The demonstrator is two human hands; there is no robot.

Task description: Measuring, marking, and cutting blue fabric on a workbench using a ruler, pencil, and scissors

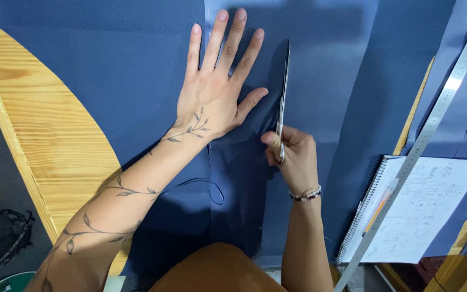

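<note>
From the head camera we see one sheet of blue fabric point(136, 70) spread over the wooden desk point(44, 135). It looks thin, soft and floppy to us, likely to shift, so it wants pinning flat close to the cut. Our left hand point(212, 92) lies spread wide and flat on the fabric. Just right of it, our right hand point(293, 157) grips one pair of scissors point(283, 92), blades pointing away. Further right of the scissors: one metal ruler point(433, 124), one spiral notebook point(422, 211), one pencil point(382, 203).
</note>
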